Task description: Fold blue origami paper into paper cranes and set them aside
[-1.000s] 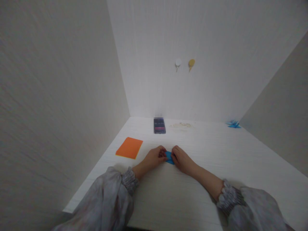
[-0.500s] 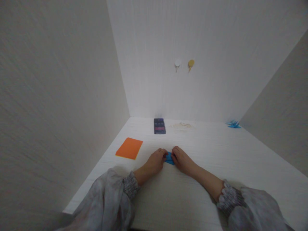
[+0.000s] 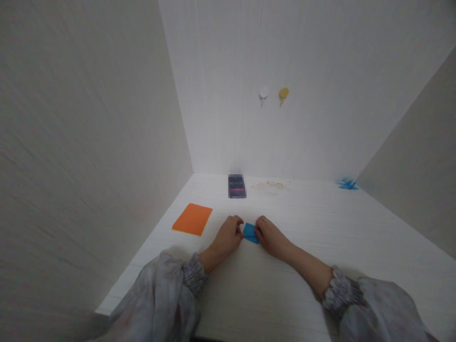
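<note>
A small folded piece of blue origami paper (image 3: 250,232) lies on the white table between my hands, a crease or flap edge running across its lower part. My right hand (image 3: 268,236) is closed on its right side, fingertips covering that edge. At the paper's left edge is my left hand (image 3: 230,233), its thumb near or touching the lower left corner. The left index finger and thumb are apart, with nothing between them.
Orange paper squares (image 3: 193,219) lie to the left. A dark pixelated object (image 3: 237,186) stands near the back wall. Blue folded paper pieces (image 3: 347,184) sit in the far right corner. A white hook (image 3: 263,93) and a yellow hook (image 3: 284,93) are on the wall.
My left fingers have let go of the blue paper and moved slightly left, spreading apart and uncovering its left side. My right hand stays on the paper.
</note>
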A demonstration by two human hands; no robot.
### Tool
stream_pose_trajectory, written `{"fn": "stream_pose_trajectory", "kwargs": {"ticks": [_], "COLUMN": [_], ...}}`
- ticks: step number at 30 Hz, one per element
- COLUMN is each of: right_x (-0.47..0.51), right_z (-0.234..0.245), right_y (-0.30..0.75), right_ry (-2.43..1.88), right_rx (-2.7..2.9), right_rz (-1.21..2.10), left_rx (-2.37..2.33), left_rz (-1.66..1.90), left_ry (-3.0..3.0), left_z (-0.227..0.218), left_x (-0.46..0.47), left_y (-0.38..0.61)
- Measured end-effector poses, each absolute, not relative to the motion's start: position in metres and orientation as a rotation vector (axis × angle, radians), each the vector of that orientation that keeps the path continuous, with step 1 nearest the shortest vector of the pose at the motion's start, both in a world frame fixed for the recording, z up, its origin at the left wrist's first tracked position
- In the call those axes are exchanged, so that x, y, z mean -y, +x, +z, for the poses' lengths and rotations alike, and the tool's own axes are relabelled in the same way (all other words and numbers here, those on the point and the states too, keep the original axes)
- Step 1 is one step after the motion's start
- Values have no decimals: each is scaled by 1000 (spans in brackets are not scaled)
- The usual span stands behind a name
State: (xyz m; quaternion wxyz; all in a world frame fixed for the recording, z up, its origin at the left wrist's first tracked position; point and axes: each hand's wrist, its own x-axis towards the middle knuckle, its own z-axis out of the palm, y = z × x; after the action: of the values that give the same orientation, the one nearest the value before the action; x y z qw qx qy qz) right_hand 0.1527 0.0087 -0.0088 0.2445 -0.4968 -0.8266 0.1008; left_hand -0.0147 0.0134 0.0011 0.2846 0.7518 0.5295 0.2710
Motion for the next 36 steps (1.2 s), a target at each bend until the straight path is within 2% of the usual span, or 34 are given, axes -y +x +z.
{"fn": "stream_pose_trajectory", "kwargs": {"ticks": [36], "right_x": [-6], "right_z": [-6], "right_y": [155], "right_ry": [-1390], "right_rx": [2264], "right_rz": [261], "left_rx": [-1357], "left_rz": [774], "left_ry": [1946], "left_z": [-2], "left_x": [-14], "left_y": [-15]}}
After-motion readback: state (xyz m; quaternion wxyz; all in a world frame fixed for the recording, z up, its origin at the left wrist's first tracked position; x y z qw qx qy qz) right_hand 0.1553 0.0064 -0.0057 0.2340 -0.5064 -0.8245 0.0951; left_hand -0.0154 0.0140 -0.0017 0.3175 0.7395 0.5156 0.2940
